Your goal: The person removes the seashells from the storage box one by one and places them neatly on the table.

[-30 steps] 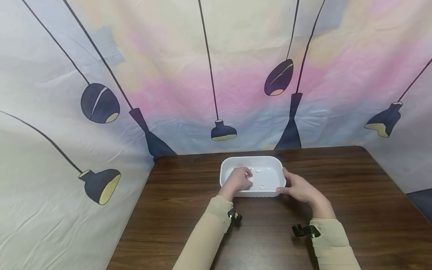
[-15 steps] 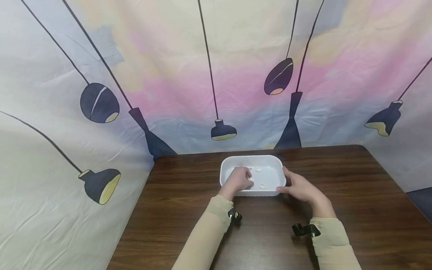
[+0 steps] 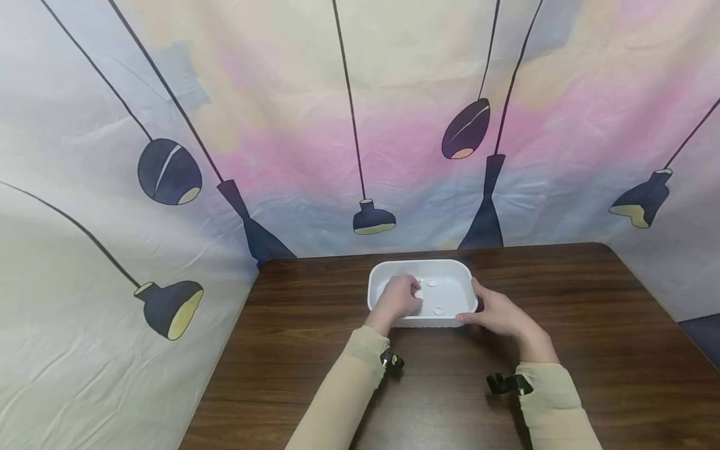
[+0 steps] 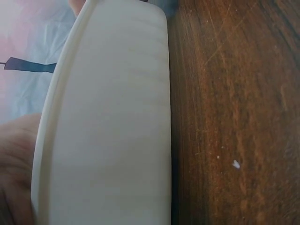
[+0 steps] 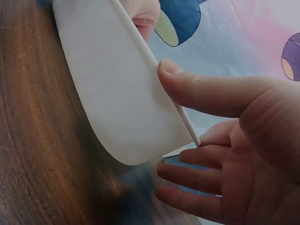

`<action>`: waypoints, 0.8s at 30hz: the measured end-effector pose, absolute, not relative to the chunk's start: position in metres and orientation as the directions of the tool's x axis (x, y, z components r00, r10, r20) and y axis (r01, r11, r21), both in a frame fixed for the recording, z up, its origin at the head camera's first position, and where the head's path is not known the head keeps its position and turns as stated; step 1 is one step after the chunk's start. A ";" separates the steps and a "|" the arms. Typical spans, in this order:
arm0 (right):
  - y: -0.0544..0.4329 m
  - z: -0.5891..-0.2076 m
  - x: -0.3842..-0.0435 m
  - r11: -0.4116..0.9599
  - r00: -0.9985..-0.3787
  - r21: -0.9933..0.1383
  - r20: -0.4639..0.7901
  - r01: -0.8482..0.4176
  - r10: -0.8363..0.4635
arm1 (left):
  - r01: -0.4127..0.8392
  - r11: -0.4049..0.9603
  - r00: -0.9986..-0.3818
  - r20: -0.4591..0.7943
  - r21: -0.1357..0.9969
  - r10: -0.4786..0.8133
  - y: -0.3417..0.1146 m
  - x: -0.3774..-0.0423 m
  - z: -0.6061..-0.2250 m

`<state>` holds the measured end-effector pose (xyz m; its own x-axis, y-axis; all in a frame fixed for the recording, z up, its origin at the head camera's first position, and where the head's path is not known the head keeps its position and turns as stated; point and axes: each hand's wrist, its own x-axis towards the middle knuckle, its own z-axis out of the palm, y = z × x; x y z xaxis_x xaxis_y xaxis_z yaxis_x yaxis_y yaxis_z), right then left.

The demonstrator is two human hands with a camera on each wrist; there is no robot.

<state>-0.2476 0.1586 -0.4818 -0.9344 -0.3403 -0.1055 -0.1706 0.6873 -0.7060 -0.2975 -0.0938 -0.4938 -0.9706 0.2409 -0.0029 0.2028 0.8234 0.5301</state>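
Note:
A shallow white plastic tray (image 3: 455,322) stands on the table near its far edge. Inside it lie small flat white discs; one disc (image 3: 431,283) is toward the back and another disc (image 3: 438,310) toward the front. My left hand (image 3: 398,296) reaches over the tray's front wall, fingers curled, with a small white disc (image 3: 419,294) at the fingertips. The tray wall hides those fingers in the left wrist view. At the right end, my right hand (image 3: 497,310) holds the tray by its corner, thumb (image 5: 187,86) on the front rim and fingers round the end.
The brown wood-grain table (image 3: 298,362) extends round the tray. Behind it hangs a cloth backdrop (image 3: 304,125) printed with lamps. A small white speck (image 4: 236,164) lies on the wood before the tray. Black camera mounts (image 3: 509,384) sit on both wrists.
My left hand has lifted its fingers slightly toward the back inside the tray, and the white disc at its fingertips shows more. The right thumb has slid a little left along the rim.

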 end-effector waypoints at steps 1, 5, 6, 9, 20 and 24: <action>0.158 -0.482 -0.248 0.688 -0.935 -0.706 -0.106 -0.169 -0.339 | 0.202 0.820 -0.972 0.004 0.536 0.236 -0.094 -0.297 -0.493; 0.158 -0.482 -0.248 0.690 -0.937 -0.704 -0.105 -0.167 -0.334 | 0.190 0.804 -0.977 0.028 0.564 0.212 -0.093 -0.295 -0.492; 0.158 -0.482 -0.248 0.690 -0.937 -0.704 -0.104 -0.167 -0.333 | 0.188 0.799 -0.978 0.032 0.571 0.207 -0.093 -0.294 -0.491; 0.158 -0.481 -0.247 0.692 -0.938 -0.703 -0.107 -0.163 -0.329 | 0.193 0.786 -0.979 0.060 0.587 0.196 -0.094 -0.293 -0.490; 0.157 -0.482 -0.247 0.698 -0.939 -0.699 -0.119 -0.151 -0.323 | 0.304 0.688 -0.951 0.251 0.659 0.180 -0.107 -0.278 -0.477; 0.157 -0.481 -0.247 0.696 -0.937 -0.701 -0.118 -0.156 -0.328 | 0.365 0.625 -0.928 0.323 0.690 0.186 -0.113 -0.266 -0.461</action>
